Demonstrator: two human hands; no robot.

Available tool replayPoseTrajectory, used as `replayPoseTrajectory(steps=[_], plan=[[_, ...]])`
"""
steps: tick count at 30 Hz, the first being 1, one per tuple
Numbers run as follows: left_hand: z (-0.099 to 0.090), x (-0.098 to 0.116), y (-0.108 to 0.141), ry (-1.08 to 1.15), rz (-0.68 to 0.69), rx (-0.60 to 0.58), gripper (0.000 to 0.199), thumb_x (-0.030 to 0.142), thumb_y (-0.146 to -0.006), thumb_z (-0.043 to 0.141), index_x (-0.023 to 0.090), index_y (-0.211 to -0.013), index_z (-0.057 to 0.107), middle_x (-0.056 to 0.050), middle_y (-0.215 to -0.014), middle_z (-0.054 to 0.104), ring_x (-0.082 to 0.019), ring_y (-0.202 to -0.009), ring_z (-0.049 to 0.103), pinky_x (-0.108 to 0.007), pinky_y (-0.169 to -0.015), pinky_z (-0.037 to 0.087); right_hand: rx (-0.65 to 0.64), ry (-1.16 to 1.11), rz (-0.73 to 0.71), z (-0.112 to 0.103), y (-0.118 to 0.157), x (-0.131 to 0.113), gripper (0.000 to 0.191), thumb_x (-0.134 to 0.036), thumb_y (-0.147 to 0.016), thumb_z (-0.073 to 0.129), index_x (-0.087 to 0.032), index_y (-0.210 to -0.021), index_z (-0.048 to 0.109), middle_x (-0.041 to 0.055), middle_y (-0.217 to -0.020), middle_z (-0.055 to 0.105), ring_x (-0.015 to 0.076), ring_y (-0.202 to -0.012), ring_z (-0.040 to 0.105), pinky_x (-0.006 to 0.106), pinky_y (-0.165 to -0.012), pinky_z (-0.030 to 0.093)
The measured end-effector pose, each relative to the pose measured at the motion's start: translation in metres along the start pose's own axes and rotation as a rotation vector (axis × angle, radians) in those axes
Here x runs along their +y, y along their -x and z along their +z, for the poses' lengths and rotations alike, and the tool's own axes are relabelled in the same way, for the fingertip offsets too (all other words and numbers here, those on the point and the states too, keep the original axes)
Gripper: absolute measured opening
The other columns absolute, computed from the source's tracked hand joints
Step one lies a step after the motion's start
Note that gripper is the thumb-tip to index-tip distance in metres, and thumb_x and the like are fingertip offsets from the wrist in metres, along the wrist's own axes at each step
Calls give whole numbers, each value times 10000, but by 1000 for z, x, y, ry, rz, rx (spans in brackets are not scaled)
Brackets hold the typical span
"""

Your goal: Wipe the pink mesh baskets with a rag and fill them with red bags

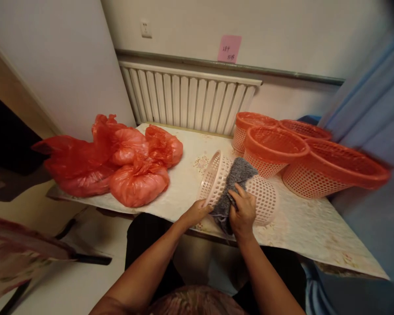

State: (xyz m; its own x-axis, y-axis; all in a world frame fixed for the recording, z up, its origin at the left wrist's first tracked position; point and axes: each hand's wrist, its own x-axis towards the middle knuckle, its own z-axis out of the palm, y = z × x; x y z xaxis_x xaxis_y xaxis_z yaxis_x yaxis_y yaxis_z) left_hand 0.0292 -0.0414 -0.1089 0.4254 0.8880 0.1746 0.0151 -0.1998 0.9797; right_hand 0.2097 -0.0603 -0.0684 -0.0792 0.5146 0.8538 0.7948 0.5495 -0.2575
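Observation:
A pale pink perforated plastic wastebasket [264,199] lies tipped on its side near the table's front edge, its mouth facing left. My left hand [198,213] grips the rim at the lower edge of the mouth. A grey cloth [238,173] is draped over the basket's outer wall. With fingers curled, my right hand [243,210] presses this cloth against the side of the basket. Part of the cloth hangs below the basket between my two hands.
Several baskets lined with red bags, one being this basket [272,148], stand at the table's right. Tied red plastic bags [139,181] lie on the left. The patterned tablecloth [187,192] covers the table. Behind are a radiator [190,98] and a blue curtain [364,105].

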Motion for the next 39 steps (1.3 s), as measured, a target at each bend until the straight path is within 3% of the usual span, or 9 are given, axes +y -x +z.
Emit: replayPoseTrajectory(steps=[5, 8, 12, 15, 19, 23, 28, 33, 39], plan=[[-1, -5, 1, 6, -15, -19, 757, 710, -759, 521, 39, -1086, 653, -151, -1035, 686, -259, -952, 619, -380, -906, 470, 91, 104, 148, -27, 18, 45, 369, -73, -804, 470, -188, -1111, 640, 105, -1263, 614, 232, -1131, 555, 441, -974, 396], [-2, -7, 4, 4, -31, -34, 733, 691, -759, 543, 61, -1121, 643, -138, -1083, 679, -254, -996, 610, -372, -941, 449, 148, 163, 259, -44, 30, 71, 351, -109, -788, 471, -176, -1080, 655, 110, -1254, 621, 240, -1117, 572, 438, -977, 392], [-4, -11, 10, -66, -118, -29, 681, 659, -770, 554, 70, -1098, 653, -128, -1081, 686, -260, -997, 612, -383, -930, 453, 201, 201, 386, -57, 37, 91, 372, -138, -752, 443, -171, -1046, 668, 117, -1236, 630, 259, -1118, 590, 439, -981, 390], [-4, -8, 13, -92, -133, -37, 615, 613, -807, 539, 75, -1079, 664, -120, -1067, 693, -263, -1004, 613, -384, -921, 460, 237, 209, 441, -55, 34, 88, 390, -134, -728, 434, -167, -1034, 673, 121, -1220, 636, 272, -1125, 585, 453, -989, 391], [1, 8, 12, -98, -82, -79, 553, 549, -857, 503, 100, -1147, 647, -111, -1142, 676, -258, -1069, 599, -368, -970, 438, 226, 105, 415, -38, 19, 56, 387, -107, -746, 440, -181, -1053, 662, 110, -1246, 619, 266, -1146, 556, 469, -987, 396], [10, 26, 9, -158, -2, -82, 544, 517, -894, 428, 94, -1164, 636, -101, -1141, 672, -249, -1090, 583, -362, -1016, 406, 98, -71, 234, -17, 4, 4, 422, -45, -753, 429, -192, -1090, 637, 104, -1277, 596, 252, -1173, 532, 482, -981, 402], [17, 39, 12, -233, -34, 68, 561, 522, -902, 387, 71, -1139, 622, -103, -1041, 684, -249, -990, 597, -361, -938, 454, -25, -182, -47, -1, -4, -40, 440, -20, -781, 435, -203, -1146, 600, 112, -1324, 559, 235, -1190, 529, 459, -950, 425], [14, 42, 12, -242, -87, 140, 569, 552, -896, 380, 76, -1082, 630, -99, -996, 682, -241, -953, 596, -349, -899, 470, 23, -119, -52, -1, 0, -21, 424, -6, -801, 418, -206, -1119, 614, 107, -1289, 590, 221, -1169, 542, 444, -941, 427], [10, 31, 6, -164, -84, 105, 600, 591, -878, 404, 85, -1115, 620, -122, -1094, 681, -253, -1029, 608, -372, -979, 442, 146, 19, 229, -20, 19, 44, 446, -4, -770, 409, -200, -1100, 636, 91, -1275, 597, 222, -1153, 534, 450, -955, 421]])
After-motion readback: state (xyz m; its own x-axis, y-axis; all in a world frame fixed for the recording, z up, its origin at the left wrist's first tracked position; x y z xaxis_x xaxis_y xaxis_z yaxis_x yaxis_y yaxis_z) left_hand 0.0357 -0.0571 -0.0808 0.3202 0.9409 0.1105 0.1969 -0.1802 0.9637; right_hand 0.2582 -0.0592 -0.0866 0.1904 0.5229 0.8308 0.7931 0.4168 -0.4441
